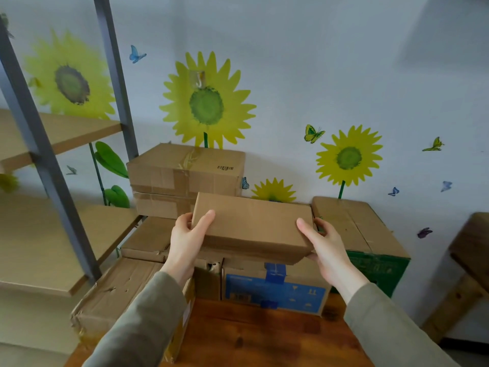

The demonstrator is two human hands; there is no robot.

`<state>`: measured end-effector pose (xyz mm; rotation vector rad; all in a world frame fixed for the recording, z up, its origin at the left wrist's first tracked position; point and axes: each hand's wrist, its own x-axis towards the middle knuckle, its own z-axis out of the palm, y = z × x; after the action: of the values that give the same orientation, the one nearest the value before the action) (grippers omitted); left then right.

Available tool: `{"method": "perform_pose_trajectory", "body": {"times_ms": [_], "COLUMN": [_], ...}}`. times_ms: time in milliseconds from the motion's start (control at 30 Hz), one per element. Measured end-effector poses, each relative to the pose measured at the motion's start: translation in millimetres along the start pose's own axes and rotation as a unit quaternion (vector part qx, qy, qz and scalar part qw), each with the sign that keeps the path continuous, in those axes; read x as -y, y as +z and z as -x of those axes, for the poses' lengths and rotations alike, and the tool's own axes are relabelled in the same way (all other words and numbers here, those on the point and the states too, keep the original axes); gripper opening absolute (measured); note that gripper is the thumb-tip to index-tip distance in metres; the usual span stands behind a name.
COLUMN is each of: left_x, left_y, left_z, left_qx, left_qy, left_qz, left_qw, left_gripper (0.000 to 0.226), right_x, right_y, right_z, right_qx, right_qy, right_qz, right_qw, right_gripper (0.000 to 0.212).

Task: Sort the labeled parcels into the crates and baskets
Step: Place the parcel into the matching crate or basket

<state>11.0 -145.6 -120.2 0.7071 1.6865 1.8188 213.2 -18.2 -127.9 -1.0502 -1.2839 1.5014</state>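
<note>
Parcel: plain brown cardboard parcel (251, 229) is sitting between both hands, low over the pile on the table and in front of the stacked cartons. I cannot tell whether it is touching the box beneath. No label is showing on the faces turned this way.
Left hand: left hand (186, 239) is gripping the parcel's left end, thumb lying flat on the top face, the other fingers curling round the end and out of sight.
Right hand: right hand (325, 247) is gripping the right end, thumb pressing on top near the edge, fingertips (311, 256) tucking under the bottom corner.
Step in hand: looking like the pick-up, with one parcel being taken from the pile for sorting.
Next move: probably calling for a turn of the parcel to find its label, then a carry away from this wall to the matching bin.
Containers: no crate or basket is showing, so their contents cannot be told.
Pile: blue-printed box (275, 287) is lying right under the parcel, with a green-printed box (370, 250) just to its right. A barcode box (185, 168) is topping a taped carton behind, and a dented carton (119, 295) is sitting at front left.
Surroundings: wooden table (251, 337) is bearing the pile, and a metal-framed shelf unit (53, 181) is standing to the left.
</note>
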Motion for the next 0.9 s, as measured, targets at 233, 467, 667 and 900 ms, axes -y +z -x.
{"method": "perform_pose_trajectory", "body": {"times_ms": [233,467,667,900], "left_x": [2,10,10,15], "left_y": [-5,-10,-10,-8], "left_z": [1,-1,0,0], "left_qx": [0.031,0.044,0.006,-0.009], "left_qy": [0.019,0.017,-0.022,-0.005], "left_qz": [-0.035,-0.05,0.032,0.025], "left_qw": [0.999,0.998,0.999,1.0], "left_gripper": [0.04,0.051,0.054,0.035], "right_x": [0,0,-2,-6], "right_y": [-1,0,6,5], "right_z": [5,7,7,7], "right_qx": [0.052,0.043,-0.013,-0.005], "right_qy": [-0.003,0.009,0.032,0.036], "right_qz": [0.044,0.017,-0.025,-0.028], "right_qw": [0.998,0.999,0.999,0.999], "right_gripper": [0.04,0.04,0.029,0.038]}}
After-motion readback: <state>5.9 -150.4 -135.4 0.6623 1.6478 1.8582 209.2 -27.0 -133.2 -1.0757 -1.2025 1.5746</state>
